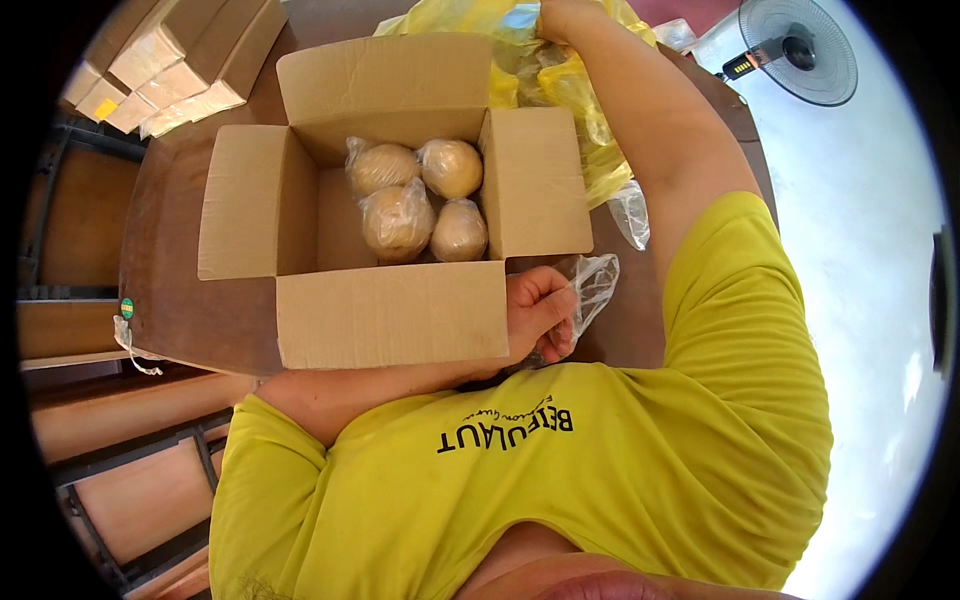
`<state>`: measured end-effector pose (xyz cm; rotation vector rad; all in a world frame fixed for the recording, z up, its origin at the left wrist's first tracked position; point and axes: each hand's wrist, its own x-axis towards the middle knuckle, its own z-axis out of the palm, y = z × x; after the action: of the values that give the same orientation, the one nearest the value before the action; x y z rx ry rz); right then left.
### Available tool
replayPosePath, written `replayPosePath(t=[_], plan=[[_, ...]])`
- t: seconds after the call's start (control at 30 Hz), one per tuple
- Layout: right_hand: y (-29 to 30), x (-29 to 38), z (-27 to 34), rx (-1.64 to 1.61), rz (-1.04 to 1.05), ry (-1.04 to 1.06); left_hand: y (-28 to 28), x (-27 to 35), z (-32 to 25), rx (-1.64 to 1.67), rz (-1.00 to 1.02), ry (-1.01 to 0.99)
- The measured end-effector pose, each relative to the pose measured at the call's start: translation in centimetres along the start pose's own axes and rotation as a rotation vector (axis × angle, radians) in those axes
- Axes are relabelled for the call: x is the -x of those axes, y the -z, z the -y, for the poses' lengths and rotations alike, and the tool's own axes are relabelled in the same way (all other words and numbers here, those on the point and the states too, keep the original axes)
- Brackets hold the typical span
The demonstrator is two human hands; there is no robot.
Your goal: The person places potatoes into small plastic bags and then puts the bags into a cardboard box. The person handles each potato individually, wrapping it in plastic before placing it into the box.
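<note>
An open cardboard box point(390, 316) stands before me with its flaps folded outward. Several round, tan, fruit-like items point(397, 223) in clear plastic wrap lie inside, mostly towards the right side. My left forearm crosses below the front flap, and my left hand point(546, 309) pinches a thin clear plastic bag point(598, 289) just past the box's lower right corner. At the top edge, my right hand point(562, 21) reaches to a yellow plastic bag point(592, 112) behind the box; its fingers are partly hidden and cut off by the frame.
Long cardboard cartons point(180, 60) are stacked at the upper left of the brown table point(202, 315). Another clear bag point(631, 214) lies right of the box. A fan point(799, 52) stands beyond the table's far right edge. Wooden panels with dark frames point(142, 495) are at lower left.
</note>
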<state>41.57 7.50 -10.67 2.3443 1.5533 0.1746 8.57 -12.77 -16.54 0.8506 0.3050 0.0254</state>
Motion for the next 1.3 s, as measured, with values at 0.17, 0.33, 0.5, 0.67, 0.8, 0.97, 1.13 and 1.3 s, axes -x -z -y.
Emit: replayPosePath(t=[0.17,0.33,0.5,0.67,0.8,0.97,1.13,1.3], plan=[[-0.3,2.8,0.1,0.211,-0.224,0.021,-0.1,0.2,-0.4,-0.033,-0.001,0.038],[0.4,2.6,1.1,0.053,-0.244,0.075,-0.2,0.2,-0.3,-0.077,-0.018,0.012],[3.3,8.9,2.2,-0.131,-0.171,0.182,-0.2,0.0,-0.1,-0.100,0.016,-0.013],[4.6,19.3,1.8,-0.267,-0.394,0.283,-0.2,-0.2,0.3,-0.117,-0.001,-0.038],[4.9,29.4,0.4,-0.600,-0.558,0.110,-0.6,0.2,0.1,-0.184,0.006,-0.036],[2.7,41.0,2.9,-1.773,-0.329,-0.096,-1.2,0.3,0.0,-0.239,-0.017,-0.048],[-0.3,44.3,9.5,-2.424,-0.156,0.045,-1.8,0.1,0.6,-0.248,-0.055,-0.082],[-3.7,42.3,9.3,-2.329,-0.122,-0.096,-3.3,2.1,-0.2,-0.292,-0.259,-0.035]])
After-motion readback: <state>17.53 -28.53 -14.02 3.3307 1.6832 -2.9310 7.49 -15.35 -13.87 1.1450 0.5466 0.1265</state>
